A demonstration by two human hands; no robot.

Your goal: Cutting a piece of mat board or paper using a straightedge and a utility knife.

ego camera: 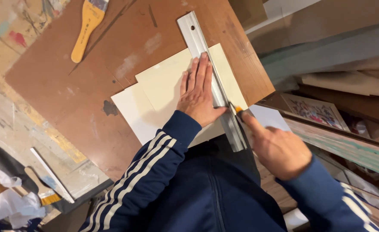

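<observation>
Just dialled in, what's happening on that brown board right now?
A person in a navy striped jacket presses the left hand flat on a long metal ruler laid across cream-coloured card sheets on a brown hardboard panel. The right hand holds a small orange-tipped cutting knife against the ruler's edge, near its lower end. A wooden-handled paintbrush lies untouched at the board's top corner.

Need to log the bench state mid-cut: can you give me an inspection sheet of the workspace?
Surface: brown board, paint-smudged, on a stained table.
Job's things: cream card sheets stacked; metal ruler laid across them.
Clutter: wooden-handled brush; second brush; crumpled paper.
Hands: left hand flat on ruler and card; right hand grips an orange-tipped knife at the ruler's edge.
Cables: nothing seen.
Surroundings: stacked boards and a framed picture.
</observation>
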